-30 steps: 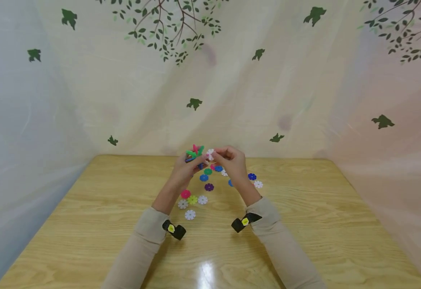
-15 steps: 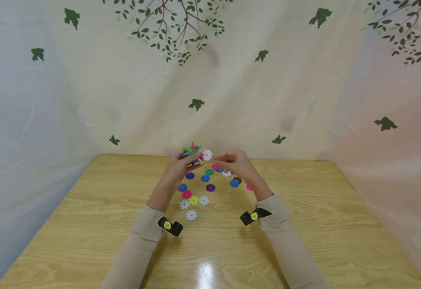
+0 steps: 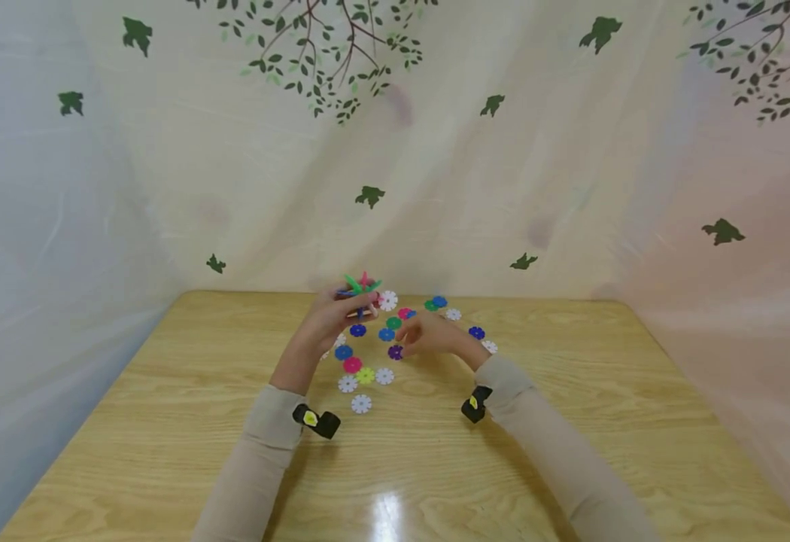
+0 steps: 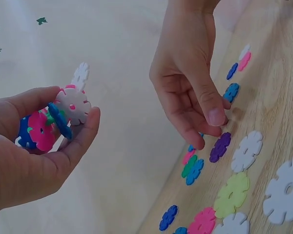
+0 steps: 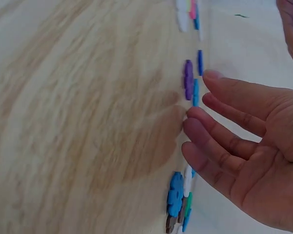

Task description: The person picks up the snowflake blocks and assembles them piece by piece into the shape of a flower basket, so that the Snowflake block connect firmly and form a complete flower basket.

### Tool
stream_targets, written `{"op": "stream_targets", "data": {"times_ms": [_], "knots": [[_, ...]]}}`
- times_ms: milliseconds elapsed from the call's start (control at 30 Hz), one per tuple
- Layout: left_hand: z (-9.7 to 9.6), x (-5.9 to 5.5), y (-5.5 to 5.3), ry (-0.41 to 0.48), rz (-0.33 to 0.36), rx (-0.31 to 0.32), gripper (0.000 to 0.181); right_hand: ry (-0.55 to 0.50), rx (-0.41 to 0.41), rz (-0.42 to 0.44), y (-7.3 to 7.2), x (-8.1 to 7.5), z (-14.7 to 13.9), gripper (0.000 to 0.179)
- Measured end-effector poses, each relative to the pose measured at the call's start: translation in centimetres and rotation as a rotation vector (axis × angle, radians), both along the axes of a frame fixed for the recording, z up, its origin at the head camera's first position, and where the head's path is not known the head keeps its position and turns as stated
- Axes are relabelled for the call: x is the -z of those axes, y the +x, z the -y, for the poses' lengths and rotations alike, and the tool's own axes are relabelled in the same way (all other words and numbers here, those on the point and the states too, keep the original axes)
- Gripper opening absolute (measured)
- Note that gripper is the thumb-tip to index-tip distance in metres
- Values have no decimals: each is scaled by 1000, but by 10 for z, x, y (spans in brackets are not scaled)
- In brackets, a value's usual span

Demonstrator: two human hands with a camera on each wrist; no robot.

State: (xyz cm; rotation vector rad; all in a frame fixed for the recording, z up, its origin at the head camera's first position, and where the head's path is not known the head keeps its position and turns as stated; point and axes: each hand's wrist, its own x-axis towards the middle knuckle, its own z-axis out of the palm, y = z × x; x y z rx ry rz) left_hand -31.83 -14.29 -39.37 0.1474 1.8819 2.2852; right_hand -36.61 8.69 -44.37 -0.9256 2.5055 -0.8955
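My left hand (image 3: pixel 327 322) holds up a cluster of joined notched plastic discs (image 4: pixel 41 129) in pink, green, blue and white. A white disc (image 4: pixel 81 75) juts from its far end, beyond the fingertips. My right hand (image 3: pixel 433 333) hangs low over the table with relaxed fingers and nothing in them. Its fingertips are close to a purple notched disc (image 4: pixel 220 147) lying flat on the wood. In the right wrist view the thumb and fingers (image 5: pixel 229 129) are spread apart beside the purple disc.
Several loose discs lie scattered on the wooden table (image 3: pixel 199 421): a yellow disc (image 3: pixel 365 375), a pink disc (image 3: pixel 352 365), a white disc (image 3: pixel 361 404) and a dark blue disc (image 3: pixel 476 333) among them. A leaf-printed curtain (image 3: pixel 287 188) hangs behind the table's far edge.
My right hand has let go of the white disc on the cluster, drawn away to the right and come down toward the purple disc. My left hand keeps the cluster, shifted slightly left.
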Motion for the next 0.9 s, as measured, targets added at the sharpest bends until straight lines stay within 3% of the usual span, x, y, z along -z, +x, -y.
{"op": "stream_targets", "data": {"times_ms": [133,233,367,600,900], "knots": [[1,-1,3,-30,-4,25,27,40,-12,-41,1,2,9,25],[3,-1,5,-52,-18,47,40,86,-4,-68,5,1,15,21],[3,0,7,-59,-28,57,29,100,17,-81,9,0,18,13],[2,1,7,-69,-26,54,4,27,73,-46,8,5,13,14],[3,1,5,-102,-30,56,17,0,94,36,9,2,11,20]]}}
